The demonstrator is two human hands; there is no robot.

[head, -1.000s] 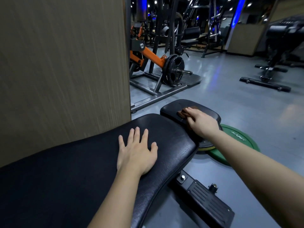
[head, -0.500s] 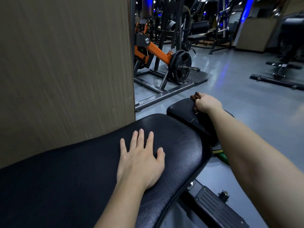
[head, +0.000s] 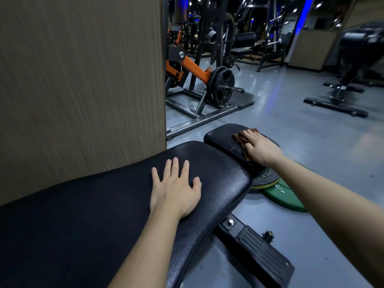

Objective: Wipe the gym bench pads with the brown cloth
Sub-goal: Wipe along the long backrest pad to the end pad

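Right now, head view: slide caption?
Right hand presses brown cloth on small pad; left hand rests flat on long pad.

Two bench pads, one brown cloth, two hands.

The right hand covers most of the brown cloth; the long pad runs off frame.

Open grey floor beyond and right of the right hand pressed on the brown cloth. Bare small pad to its left, then a steel machine frame and a tall wall panel. Weight plates just below; long pad nearer.
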